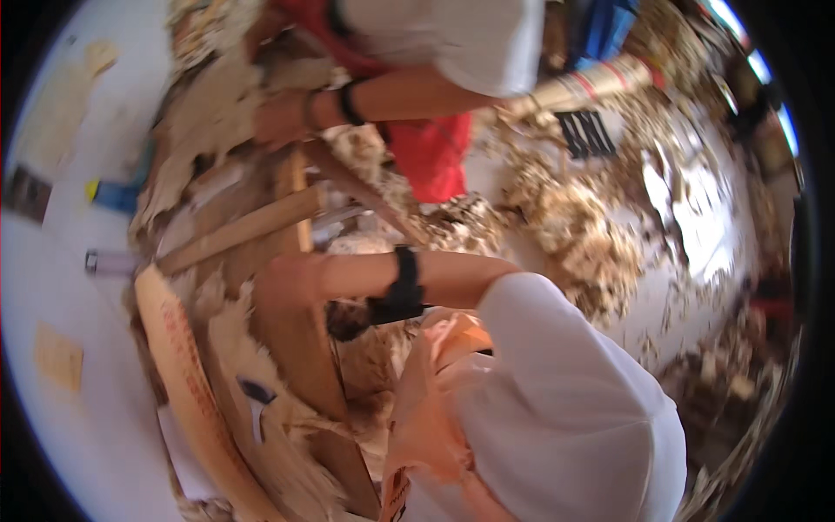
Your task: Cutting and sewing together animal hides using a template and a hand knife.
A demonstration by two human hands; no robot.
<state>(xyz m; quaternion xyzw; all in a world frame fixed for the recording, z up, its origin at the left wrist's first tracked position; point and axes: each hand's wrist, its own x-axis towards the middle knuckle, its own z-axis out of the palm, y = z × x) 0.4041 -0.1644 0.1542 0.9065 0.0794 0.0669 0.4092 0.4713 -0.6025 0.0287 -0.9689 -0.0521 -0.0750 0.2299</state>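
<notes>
My right arm reaches in from the lower right in a white sleeve, a black band (403, 287) round the wrist. My right hand (283, 287) is smeared by motion over the long wooden board (300, 352); its fingers, and anything in them, cannot be made out. Thin brown leaf-like sheets (230, 335) lie beside it. Nearby rest a small tool with a dark head and pale handle (256, 396) and a long curved pale wooden piece (187, 357) with red markings. A round wooden stick (243, 228) lies beyond my hand. My left hand is out of view.
Across from me, a co-worker's hand (283, 120) works over brown sheets, near a red cloth (430, 157). Crumpled brown scraps (583, 235) cover the floor at right, by a black slotted piece (584, 134) and a red-banded roll (591, 83). A blue, yellow-tipped item (115, 195) lies left.
</notes>
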